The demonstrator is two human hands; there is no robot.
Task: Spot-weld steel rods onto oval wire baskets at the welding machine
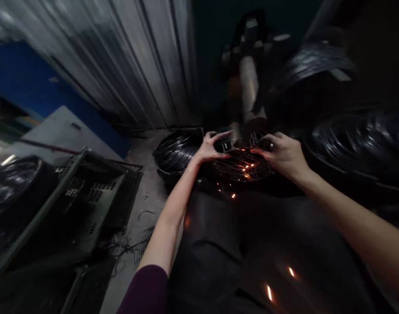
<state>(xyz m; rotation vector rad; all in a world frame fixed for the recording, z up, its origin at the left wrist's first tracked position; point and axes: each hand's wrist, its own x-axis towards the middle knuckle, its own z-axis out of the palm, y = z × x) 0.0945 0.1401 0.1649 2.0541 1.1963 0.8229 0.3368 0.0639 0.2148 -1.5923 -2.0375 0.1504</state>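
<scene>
A round wire grille (243,169) lies beneath the end of a metal machine arm (249,83), and orange sparks fly off around it. My left hand (212,148) is at the upper left of the grille, thumb and fingers closed round a small dark block (226,143). On the other side, my right hand (282,152) grips a similar dark block (256,138) between thumb and fingers. The machine's lower tip sits between the two blocks. Motion blur hides their exact shape and where they touch the grille.
Green plastic crates (97,196) stand at the left. A black bundle in a basket (176,152) is beside my left forearm. Large dark coils (359,139) sit at the right. Corrugated metal sheeting (127,56) rises behind. Loose wires (134,246) lie on the floor.
</scene>
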